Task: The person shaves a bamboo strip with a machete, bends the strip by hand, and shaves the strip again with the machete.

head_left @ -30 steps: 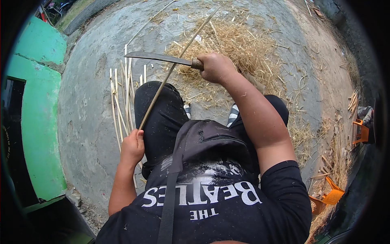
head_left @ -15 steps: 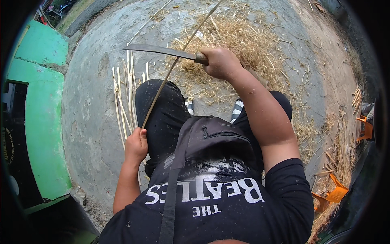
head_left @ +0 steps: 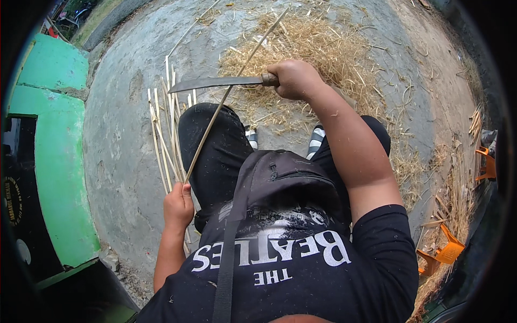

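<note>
My left hand (head_left: 178, 207) is closed around the lower end of a long thin bamboo strip (head_left: 217, 111), beside my left knee. The strip slants up and away to the right, past the knee. My right hand (head_left: 295, 80) grips the wooden handle of a long-bladed knife (head_left: 215, 83). Its blade points left and lies across the strip near the strip's middle; whether the edge bites into it I cannot tell. Left of my knee, several pale split bamboo strips (head_left: 171, 129) lie on the ground.
A heap of curled shavings (head_left: 318, 56) spreads over the concrete floor (head_left: 121, 156) beyond my feet. A green wall (head_left: 56, 172) stands at the left. Orange plastic chairs (head_left: 448, 248) and more bamboo pieces (head_left: 458, 199) are at the right. A dark bag (head_left: 288, 175) rests on my lap.
The blade has swung so its tip sits lower and nearer me. My left hand has dropped slightly toward me, drawing the strip's lower end with it.
</note>
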`<action>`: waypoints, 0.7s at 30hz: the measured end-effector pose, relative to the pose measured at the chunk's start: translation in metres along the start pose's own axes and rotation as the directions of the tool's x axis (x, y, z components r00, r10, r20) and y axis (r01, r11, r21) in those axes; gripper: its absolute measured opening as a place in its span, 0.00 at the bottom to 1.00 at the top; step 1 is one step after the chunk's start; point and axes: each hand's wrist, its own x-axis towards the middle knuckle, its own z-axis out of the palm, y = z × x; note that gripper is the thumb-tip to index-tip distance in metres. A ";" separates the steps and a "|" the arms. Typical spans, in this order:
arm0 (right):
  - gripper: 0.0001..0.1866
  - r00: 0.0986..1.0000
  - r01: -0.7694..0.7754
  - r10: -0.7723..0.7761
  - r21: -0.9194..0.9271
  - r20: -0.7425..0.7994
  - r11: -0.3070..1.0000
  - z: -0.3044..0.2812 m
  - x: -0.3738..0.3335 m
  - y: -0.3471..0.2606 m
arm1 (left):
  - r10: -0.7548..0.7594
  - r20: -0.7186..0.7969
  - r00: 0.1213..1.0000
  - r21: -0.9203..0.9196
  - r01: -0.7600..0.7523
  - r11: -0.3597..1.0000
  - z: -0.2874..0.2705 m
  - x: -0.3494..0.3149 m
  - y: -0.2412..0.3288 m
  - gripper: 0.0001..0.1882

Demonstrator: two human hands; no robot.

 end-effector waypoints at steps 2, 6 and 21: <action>0.08 0.994 -0.109 0.108 0.072 0.020 0.991 0.011 0.010 0.020 | 0.010 -0.050 0.999 0.022 -0.009 1.000 0.004 0.006 0.005 0.24; 0.09 0.980 -0.182 0.188 0.077 -0.070 0.980 0.000 0.011 0.009 | 0.012 -0.050 0.999 0.085 -0.008 0.996 0.005 0.007 0.001 0.24; 0.07 0.991 -0.051 0.055 0.041 -0.123 0.998 -0.003 0.003 0.001 | -0.006 0.041 0.999 -0.101 0.010 0.995 -0.012 -0.003 -0.018 0.26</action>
